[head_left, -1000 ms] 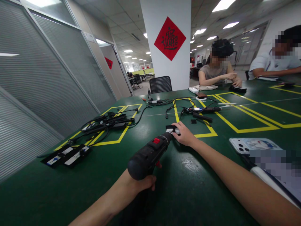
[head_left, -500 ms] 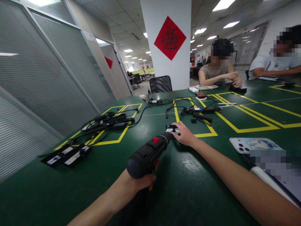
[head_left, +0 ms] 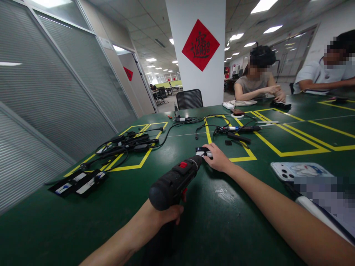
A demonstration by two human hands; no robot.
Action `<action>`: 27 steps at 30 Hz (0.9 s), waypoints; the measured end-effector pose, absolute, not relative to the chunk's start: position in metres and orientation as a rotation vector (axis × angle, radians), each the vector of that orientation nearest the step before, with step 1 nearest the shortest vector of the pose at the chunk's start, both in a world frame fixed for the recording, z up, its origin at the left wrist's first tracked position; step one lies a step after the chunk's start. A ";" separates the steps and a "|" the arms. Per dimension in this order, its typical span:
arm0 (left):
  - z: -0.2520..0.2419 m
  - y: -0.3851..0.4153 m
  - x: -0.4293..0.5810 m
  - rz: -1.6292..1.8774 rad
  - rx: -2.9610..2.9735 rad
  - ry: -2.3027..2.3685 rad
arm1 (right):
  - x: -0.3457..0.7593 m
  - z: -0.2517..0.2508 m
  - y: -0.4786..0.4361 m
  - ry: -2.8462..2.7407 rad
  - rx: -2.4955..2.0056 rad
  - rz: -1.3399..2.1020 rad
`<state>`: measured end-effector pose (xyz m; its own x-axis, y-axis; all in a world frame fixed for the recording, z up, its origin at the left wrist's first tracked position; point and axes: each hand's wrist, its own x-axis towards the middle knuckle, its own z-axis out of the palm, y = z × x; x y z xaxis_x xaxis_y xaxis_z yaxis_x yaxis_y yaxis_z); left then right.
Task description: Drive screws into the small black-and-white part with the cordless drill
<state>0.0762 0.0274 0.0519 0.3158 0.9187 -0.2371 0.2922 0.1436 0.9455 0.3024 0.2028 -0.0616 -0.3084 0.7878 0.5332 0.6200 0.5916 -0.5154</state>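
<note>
My left hand [head_left: 170,214] is wrapped round the grip of a black cordless drill [head_left: 174,181] with red buttons. The drill points forward and to the right, its chuck close to my right hand [head_left: 217,158]. Between the fingers of that hand is a small black-and-white piece [head_left: 203,152], held down near the table top. The drill's tip meets or nearly meets this piece; the chuck hides the exact contact. What kind of piece it is cannot be made out.
On the left of the green table [head_left: 116,218] lie tangled black cables [head_left: 133,142] and two flat black-and-white pieces [head_left: 79,182]. Beyond my right hand are a pen-like electric tool [head_left: 244,129] and more cords. A phone [head_left: 302,170] lies at right. Two people sit across the table.
</note>
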 end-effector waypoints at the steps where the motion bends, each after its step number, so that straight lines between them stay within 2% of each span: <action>1: 0.054 0.027 0.077 0.666 1.394 1.210 | 0.303 -0.061 0.202 -2.037 -1.113 0.271; 27: 0.054 0.028 0.079 0.707 1.370 1.205 | 0.303 -0.063 0.203 -2.029 -1.112 0.297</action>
